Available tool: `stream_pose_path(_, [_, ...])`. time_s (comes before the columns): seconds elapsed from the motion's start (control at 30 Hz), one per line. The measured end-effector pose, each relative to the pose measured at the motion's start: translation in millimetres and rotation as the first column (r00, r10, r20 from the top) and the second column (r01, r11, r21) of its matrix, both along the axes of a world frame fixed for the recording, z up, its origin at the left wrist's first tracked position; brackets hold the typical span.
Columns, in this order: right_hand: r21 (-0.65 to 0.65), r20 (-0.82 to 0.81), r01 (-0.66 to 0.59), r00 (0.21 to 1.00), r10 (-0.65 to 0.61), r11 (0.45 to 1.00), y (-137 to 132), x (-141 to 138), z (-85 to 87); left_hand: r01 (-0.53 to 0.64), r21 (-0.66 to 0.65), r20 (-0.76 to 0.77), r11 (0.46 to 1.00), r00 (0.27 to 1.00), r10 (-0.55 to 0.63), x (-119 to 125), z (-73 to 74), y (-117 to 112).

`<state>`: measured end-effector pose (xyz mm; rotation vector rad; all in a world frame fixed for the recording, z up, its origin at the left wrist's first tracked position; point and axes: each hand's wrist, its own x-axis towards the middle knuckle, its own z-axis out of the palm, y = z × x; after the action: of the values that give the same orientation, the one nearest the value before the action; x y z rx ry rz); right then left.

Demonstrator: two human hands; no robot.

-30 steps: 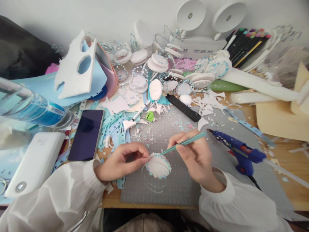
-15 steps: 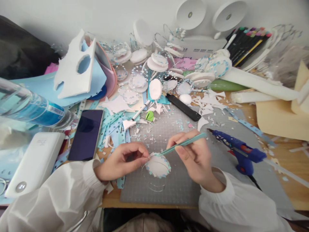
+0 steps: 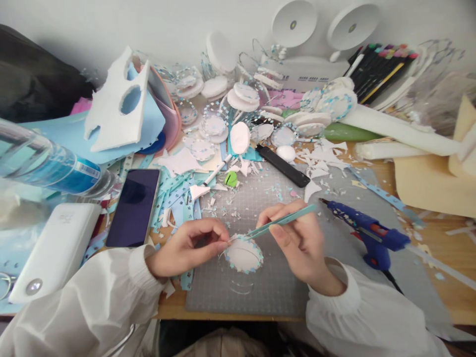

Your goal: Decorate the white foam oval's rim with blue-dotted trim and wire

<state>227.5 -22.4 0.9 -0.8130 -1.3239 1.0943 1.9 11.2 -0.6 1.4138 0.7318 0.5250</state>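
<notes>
A white foam disc (image 3: 243,256) with a blue-and-white patterned paper edge lies on the grey cutting mat (image 3: 275,287) in front of me. My left hand (image 3: 188,248) pinches the disc's upper left rim between thumb and fingers. My right hand (image 3: 297,238) is closed on teal tweezers (image 3: 282,221), whose tips meet the disc's rim close to my left fingertips. A thin clear ring shows just below the disc.
A blue glue gun (image 3: 366,232) lies right of my hands. A dark phone (image 3: 134,207), a white power bank (image 3: 55,250) and a water bottle (image 3: 48,166) are at left. Finished discs, foam scraps, a black knife (image 3: 284,166) and markers (image 3: 379,67) crowd the back.
Almost nothing differs. The clear ring below the disc has shifted slightly, and both hands keep their hold at the disc's rim.
</notes>
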Motion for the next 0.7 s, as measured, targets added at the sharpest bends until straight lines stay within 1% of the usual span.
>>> stream_pose_path(0.13, [0.009, -0.011, -0.003, 1.0, 0.003, 1.0, -0.4, 0.5, -0.1, 0.004, -0.005, -0.001, 1.0, 1.0, -0.004, 0.2, 0.6, 0.0])
stream_pose_path(0.2, [-0.009, -0.017, 0.002, 1.0, -0.002, 1.0, -0.3, 0.6, -0.4, 0.003, -0.006, -0.004, 1.0, 1.0, -0.003, 0.1, 0.9, -0.5])
stream_pose_path(0.37, [-0.079, -0.036, 0.021, 0.999, -0.024, 0.997, 0.5, 0.0, -3.9, -0.006, 0.0, -0.013, 1.0, 1.0, 0.006, 0.0, 0.5, -0.9])
stream_pose_path(0.53, [-0.18, -0.084, 0.011, 0.996, -0.026, 0.984, 1.0, -0.6, -8.9, -0.003, 0.02, -0.005, 1.0, 1.0, 0.003, 0.6, 0.2, -0.1])
stream_pose_path(0.7, [-0.175, -0.064, 0.012, 0.998, -0.024, 0.984, 1.4, -1.4, -7.0, 0.002, 0.045, -0.002, 0.999, 1.0, -0.002, 0.8, 1.0, 0.6])
